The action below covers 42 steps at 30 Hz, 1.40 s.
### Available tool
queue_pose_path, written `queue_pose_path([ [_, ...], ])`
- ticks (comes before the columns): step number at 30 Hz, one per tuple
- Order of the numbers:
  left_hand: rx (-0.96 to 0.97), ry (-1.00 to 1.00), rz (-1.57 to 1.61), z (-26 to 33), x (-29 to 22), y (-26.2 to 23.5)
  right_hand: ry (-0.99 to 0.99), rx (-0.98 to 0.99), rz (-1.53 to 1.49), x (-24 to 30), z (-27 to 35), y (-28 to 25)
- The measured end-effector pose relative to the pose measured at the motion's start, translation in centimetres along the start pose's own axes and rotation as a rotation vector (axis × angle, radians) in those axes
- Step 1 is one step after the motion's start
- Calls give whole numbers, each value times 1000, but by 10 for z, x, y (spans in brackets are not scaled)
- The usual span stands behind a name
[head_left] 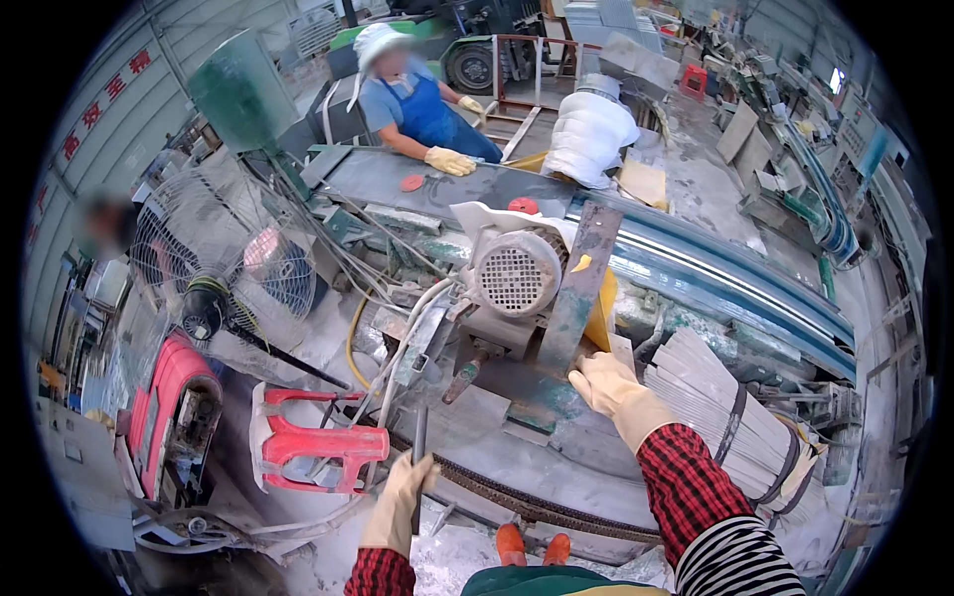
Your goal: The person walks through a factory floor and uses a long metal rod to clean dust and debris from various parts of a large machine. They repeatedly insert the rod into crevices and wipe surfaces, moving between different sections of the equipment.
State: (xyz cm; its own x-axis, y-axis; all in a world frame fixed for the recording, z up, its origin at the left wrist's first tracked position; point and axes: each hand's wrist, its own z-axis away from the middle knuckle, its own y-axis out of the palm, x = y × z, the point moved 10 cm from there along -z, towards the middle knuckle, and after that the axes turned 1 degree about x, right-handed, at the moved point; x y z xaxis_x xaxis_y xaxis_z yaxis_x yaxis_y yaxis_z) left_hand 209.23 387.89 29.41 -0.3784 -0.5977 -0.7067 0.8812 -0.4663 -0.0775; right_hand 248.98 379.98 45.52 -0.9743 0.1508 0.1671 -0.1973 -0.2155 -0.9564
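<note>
My left hand [397,502], in a cream glove, is closed around an upright grey metal bar [421,429] near the front of the machine. My right hand [614,389], gloved the same way, has its fingers curled against the machine beside the foot of a slanted metal plate [582,283]. What those fingers grip is hidden. Just left of that plate sits a dusty electric motor [517,273] with a round grille. A yellow sheet [602,313] shows behind the plate, above my right hand. A rusty-looking clamp handle [465,377] sticks out below the motor.
A strapped stack of pale strips [701,402] lies right of my right forearm. An upturned red stool [323,442] and a fan [214,288] stand at the left. Across the conveyor belt [397,184], a co-worker [417,104] rests a gloved hand on its edge. Blue rails [725,283] extend right.
</note>
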Motion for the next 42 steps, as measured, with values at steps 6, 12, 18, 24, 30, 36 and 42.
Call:
queue_pose_path([
  [6,-83,-137,41,42,58,-7,-74,-64,11,0,-6,17],
  [12,-117,65,-108,18,-36,14,37,-29,-74,-9,-9,12],
  [18,-220,513,164,-48,-160,32,-23,-41,-36,1,-7,7],
  [24,-236,545,217,-66,-193,61,43,-48,-133,-17,-18,30],
  [30,-235,381,25,-38,-90,27,-10,-90,-107,-8,-6,10],
  [36,-317,160,-280,37,81,-72,119,-15,-174,-18,-11,20],
  [42,-572,-181,-182,150,167,-126,-34,-27,-122,-20,-10,30],
])
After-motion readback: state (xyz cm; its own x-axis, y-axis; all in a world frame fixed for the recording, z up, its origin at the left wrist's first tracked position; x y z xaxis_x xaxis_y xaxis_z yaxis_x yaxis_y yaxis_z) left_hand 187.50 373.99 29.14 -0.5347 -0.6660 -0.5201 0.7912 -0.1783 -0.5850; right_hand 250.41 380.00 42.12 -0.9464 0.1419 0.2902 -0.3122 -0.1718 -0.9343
